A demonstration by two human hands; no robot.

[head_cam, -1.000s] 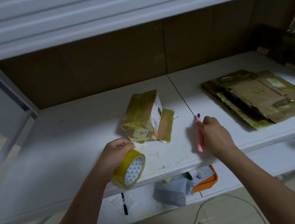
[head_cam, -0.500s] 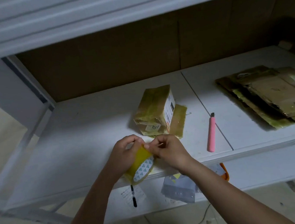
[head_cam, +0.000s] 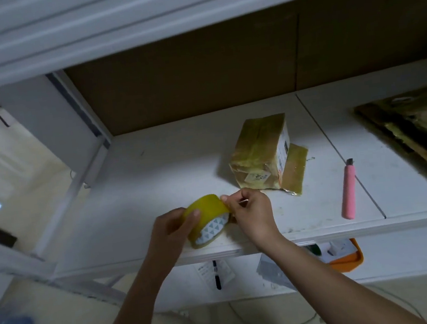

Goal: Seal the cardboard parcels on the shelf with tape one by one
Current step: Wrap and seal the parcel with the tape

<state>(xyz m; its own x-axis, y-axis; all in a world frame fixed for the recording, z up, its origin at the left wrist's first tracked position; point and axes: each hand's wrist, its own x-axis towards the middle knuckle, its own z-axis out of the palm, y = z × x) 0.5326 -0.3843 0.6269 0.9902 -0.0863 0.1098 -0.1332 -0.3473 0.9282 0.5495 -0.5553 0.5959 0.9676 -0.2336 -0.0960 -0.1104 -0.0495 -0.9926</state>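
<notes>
Got the yellow tape roll [head_cam: 208, 219] in my left hand [head_cam: 173, 226], fingers wrapped around it with the thumb pressed on its outer face, holding it over the front edge of the white shelf [head_cam: 156, 184]. My right hand [head_cam: 253, 214] is right against the roll, thumb and fingertips pinched at its top edge. The tape-covered cardboard parcel [head_cam: 260, 153] sits just behind the roll, a bit to the right. The pink box cutter [head_cam: 348, 191] lies further right of the roll, and a stack of flattened cardboard [head_cam: 416, 133] is at the far right.

Packing storeroom, white metal shelving [head_cam: 243, 246], taped parcels [head_cam: 262, 153]
</notes>
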